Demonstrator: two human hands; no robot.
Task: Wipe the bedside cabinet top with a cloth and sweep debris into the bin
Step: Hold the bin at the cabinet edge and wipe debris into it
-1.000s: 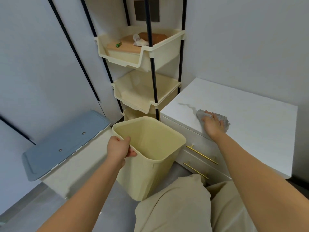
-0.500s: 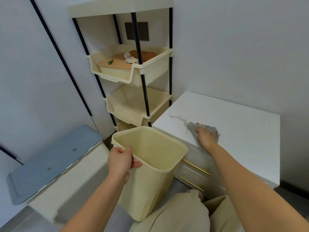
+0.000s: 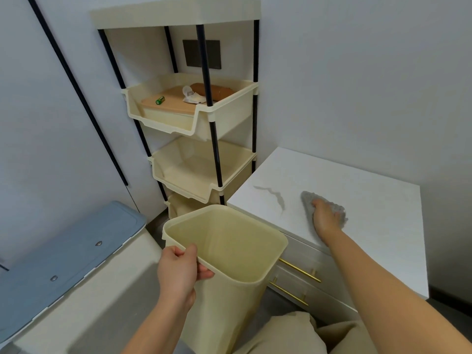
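**Hidden / cut off / unclear**

Right hand (image 3: 325, 218) covers the middle of the grey cloth (image 3: 307, 197), so how the fingers sit on it can't be told. Bin (image 3: 229, 254) base is hidden behind the left hand (image 3: 178, 273) and a trouser knee (image 3: 286, 333). Rack (image 3: 194, 116) bottom tray mostly behind the bin rim. Small green item (image 3: 160, 100) in the top tray too small to ID; crumpled white bit (image 3: 190, 94) beside it unclear. Blue lid (image 3: 63, 254) cut off at the left edge. Both forearms run off the bottom edge.

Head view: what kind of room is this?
Probably a bedroom corner at home. A white bedside cabinet with gold drawer handles stands against the wall, a cream shelf rack beside it, and a lidded storage box sits lower left.
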